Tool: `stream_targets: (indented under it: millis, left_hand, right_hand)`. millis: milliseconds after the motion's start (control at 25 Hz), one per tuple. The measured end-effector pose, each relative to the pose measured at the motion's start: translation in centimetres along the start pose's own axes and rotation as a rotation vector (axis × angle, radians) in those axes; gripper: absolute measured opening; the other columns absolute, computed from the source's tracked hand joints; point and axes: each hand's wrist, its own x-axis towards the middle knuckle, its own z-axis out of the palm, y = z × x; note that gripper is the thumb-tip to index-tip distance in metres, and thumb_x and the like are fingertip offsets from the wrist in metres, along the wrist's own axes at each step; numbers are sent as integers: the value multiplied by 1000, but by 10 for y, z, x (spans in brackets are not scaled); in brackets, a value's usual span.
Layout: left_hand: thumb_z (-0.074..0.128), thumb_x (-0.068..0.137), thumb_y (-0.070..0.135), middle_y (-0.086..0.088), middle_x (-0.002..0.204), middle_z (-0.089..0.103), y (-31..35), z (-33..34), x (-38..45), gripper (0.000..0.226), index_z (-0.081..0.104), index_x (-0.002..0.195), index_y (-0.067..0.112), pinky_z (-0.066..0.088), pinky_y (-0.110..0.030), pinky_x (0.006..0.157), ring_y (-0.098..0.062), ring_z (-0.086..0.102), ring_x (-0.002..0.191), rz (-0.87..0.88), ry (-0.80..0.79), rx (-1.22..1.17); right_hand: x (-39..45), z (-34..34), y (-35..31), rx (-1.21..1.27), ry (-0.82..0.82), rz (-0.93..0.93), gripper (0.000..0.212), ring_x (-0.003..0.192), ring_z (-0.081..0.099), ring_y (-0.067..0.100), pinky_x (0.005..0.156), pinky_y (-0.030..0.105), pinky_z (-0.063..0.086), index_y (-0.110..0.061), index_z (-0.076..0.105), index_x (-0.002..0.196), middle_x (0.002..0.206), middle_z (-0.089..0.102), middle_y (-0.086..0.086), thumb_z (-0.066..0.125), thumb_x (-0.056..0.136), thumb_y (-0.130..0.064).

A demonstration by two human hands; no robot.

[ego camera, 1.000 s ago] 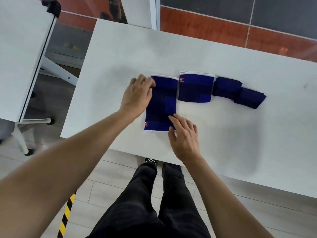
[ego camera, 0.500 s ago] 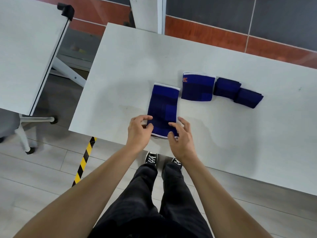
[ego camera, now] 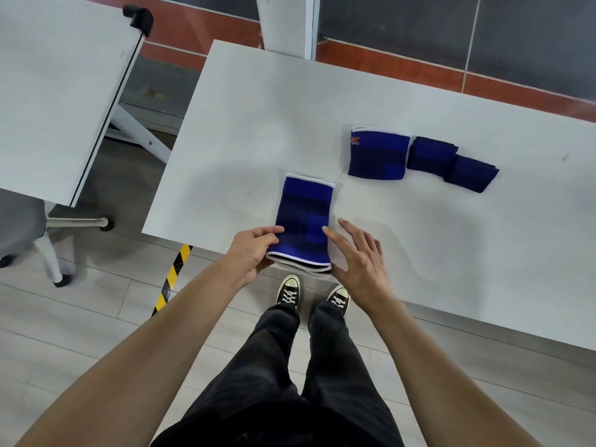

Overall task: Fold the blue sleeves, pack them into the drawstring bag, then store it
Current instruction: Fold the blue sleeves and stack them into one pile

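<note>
A long blue sleeve with white-trimmed ends lies lengthwise at the front edge of the white table. My left hand pinches its near left corner and lifts that end a little off the table. My right hand has straight, spread fingers, and its fingertips touch the sleeve's near right edge. Farther back lies a folded blue sleeve with an orange logo. To its right sit two smaller dark blue folded pieces. No drawstring bag shows in the frame.
A second white table stands to the left across a gap, with a grey chair base under it. Yellow-black tape marks the floor. My legs and sneakers are below the table's front edge.
The sleeve has slid toward the table's front edge. My left hand went from its far left corner to its near left corner and now lifts that end. My right fingers have spread out.
</note>
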Motion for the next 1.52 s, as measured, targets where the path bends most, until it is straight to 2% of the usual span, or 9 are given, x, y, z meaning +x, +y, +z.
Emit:
stream_targets:
  millis: [160,320,520,640,720,840,1080,1320,1520]
  left_hand:
    - [54,92,-2,-6,84,67,1,-18,-5,27,75,102,12,50,-22,52,-15,56,65,-80,-25,-63]
    - [47,94,3,-6,84,66,3,-26,-7,31,74,107,8,51,-21,50,-15,56,65,-98,-64,-52]
    - [50,98,-3,-6,87,68,-11,-34,-5,30,68,117,11,49,-21,53,-17,60,61,314,-130,312]
    - [62,96,13,-4,86,68,-19,-32,4,15,67,108,20,48,-22,55,-14,61,60,461,-115,534]
    - [62,97,27,-1,81,69,-17,-28,11,5,67,98,25,48,-26,58,-14,60,59,468,-58,554]
    - [59,98,38,-2,80,65,-10,-20,19,19,68,94,22,45,-28,64,-16,57,70,493,67,665]
    - [55,99,43,-4,111,54,4,-6,27,35,67,95,11,48,-33,85,-22,59,91,579,173,742]
    - [51,99,49,-5,97,58,8,-5,35,41,65,89,12,47,-37,80,-26,57,94,538,135,817]
    - [45,101,49,-2,88,53,10,5,36,41,53,78,17,36,-34,69,-25,50,84,568,245,998]
  right_hand:
    - [-1,11,-7,-13,81,-93,54,134,47,24,108,36,34,-26,59,138,146,53,2,74,86,-27]
    - [-2,19,-11,56,110,-116,37,133,49,21,107,36,36,-22,70,122,137,62,0,73,86,-17]
    - [4,13,-28,310,64,159,28,110,56,16,93,29,35,-23,66,120,115,69,-9,66,93,-18]
    - [12,12,-33,377,22,292,15,95,55,13,88,33,40,-25,64,111,94,64,-15,55,100,-30]
    - [18,17,-31,416,28,342,16,90,60,16,85,39,46,-27,62,103,90,67,-13,51,100,-38]
    - [30,17,-33,489,24,456,20,90,61,21,81,40,50,-26,60,104,96,68,-6,48,100,-41]
    - [53,6,-43,552,4,563,28,80,58,21,68,33,40,-19,56,93,86,63,-2,45,103,-43]
    - [63,5,-40,727,98,596,19,69,53,14,57,25,39,-19,54,91,79,61,-2,51,103,-34]
    - [71,9,-46,593,78,638,26,74,50,19,59,34,38,-11,47,97,78,52,-7,41,106,-35]
